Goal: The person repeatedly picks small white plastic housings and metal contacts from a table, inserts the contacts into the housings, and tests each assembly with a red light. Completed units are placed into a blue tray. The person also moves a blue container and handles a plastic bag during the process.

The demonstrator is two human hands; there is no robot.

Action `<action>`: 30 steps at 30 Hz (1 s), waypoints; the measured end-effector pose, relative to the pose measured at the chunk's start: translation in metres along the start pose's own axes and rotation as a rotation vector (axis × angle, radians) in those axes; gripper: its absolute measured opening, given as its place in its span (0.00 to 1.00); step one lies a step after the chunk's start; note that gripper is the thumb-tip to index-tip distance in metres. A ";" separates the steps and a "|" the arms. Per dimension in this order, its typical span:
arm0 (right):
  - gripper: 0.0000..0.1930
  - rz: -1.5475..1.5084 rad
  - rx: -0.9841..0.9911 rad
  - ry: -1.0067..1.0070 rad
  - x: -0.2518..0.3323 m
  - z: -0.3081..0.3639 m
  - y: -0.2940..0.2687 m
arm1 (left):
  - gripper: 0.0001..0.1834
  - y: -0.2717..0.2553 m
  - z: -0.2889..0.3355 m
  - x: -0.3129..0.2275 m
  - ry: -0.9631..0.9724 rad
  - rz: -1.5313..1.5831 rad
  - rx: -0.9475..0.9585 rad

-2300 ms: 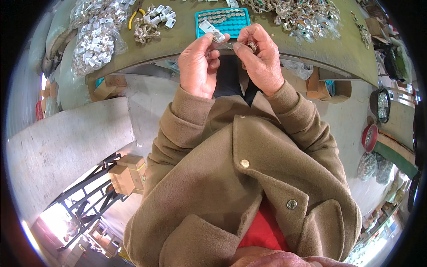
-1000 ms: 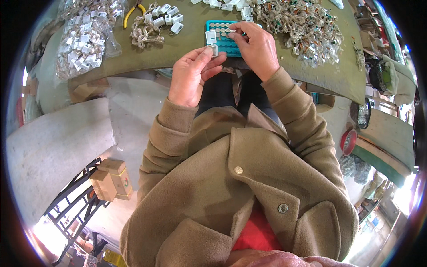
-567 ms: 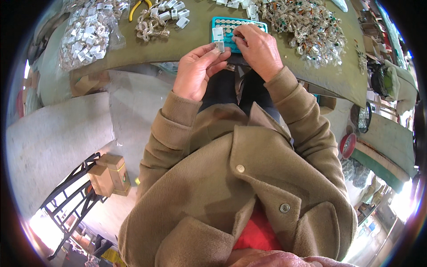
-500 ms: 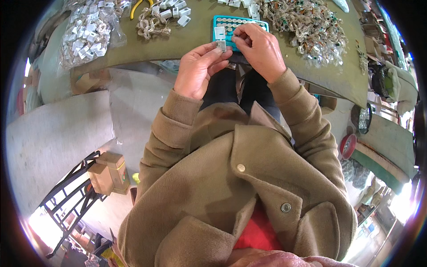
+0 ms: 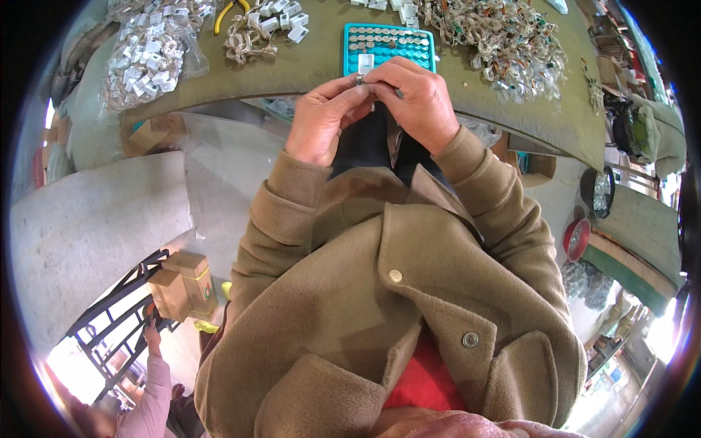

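My left hand pinches a small white plastic battery case, its lid tipped up and its lower part hidden by fingers. Thumb and fingers of my right hand are closed against the same end of the case. Whether a coin cell lies between those fingertips is hidden. Just beyond both hands lies a turquoise tray with rows of round pockets. Silvery coin cells fill its far rows, while several nearer pockets show bare turquoise.
A clear bag of white cases and wires lies at left, near yellow-handled pliers and wire coils. Tangled wire bundles heap up at right. Behind me at lower left, a person reaches toward cardboard boxes.
My right hand has drawn back from over the tray to the case in my left hand. The tray looks slightly shifted in view. A person has appeared at lower left.
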State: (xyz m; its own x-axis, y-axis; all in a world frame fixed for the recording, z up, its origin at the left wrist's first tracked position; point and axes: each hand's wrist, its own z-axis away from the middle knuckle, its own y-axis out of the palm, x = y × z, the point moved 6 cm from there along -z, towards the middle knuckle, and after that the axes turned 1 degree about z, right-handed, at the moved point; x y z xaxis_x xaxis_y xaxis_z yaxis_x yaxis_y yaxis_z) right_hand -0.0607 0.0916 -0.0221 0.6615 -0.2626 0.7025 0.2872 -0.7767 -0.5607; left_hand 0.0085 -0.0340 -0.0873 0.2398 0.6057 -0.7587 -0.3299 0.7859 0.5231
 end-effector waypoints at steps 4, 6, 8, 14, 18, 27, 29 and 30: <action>0.04 0.028 -0.001 0.006 -0.002 0.003 0.005 | 0.15 -0.002 -0.003 0.008 -0.007 0.036 -0.051; 0.05 0.025 0.029 -0.016 -0.003 0.001 0.007 | 0.14 -0.003 -0.004 0.009 0.000 0.071 -0.079; 0.06 -0.062 0.042 0.038 -0.009 -0.004 0.008 | 0.13 -0.006 -0.005 0.008 -0.011 0.109 -0.134; 0.07 0.121 -0.175 -0.010 -0.030 -0.034 -0.002 | 0.09 -0.011 -0.008 -0.011 0.018 0.015 -0.098; 0.07 0.277 -0.112 -0.021 -0.037 -0.036 0.011 | 0.10 -0.007 -0.008 -0.010 0.021 -0.009 -0.089; 0.07 0.061 -0.083 0.058 -0.030 -0.030 0.002 | 0.13 -0.002 -0.010 -0.010 0.036 0.129 -0.051; 0.09 -0.079 -0.068 0.096 -0.023 -0.025 0.002 | 0.14 0.001 -0.009 -0.010 0.027 0.077 -0.041; 0.09 -0.119 -0.064 0.099 -0.019 -0.022 0.002 | 0.14 0.003 -0.008 -0.009 0.025 0.076 -0.032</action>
State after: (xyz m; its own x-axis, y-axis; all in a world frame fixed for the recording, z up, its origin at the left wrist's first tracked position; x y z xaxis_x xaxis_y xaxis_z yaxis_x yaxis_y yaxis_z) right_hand -0.0880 0.0827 -0.0272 0.5532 -0.2195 0.8036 0.3123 -0.8396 -0.4444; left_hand -0.0025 -0.0381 -0.0817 0.1900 0.6595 -0.7273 -0.3749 0.7334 0.5671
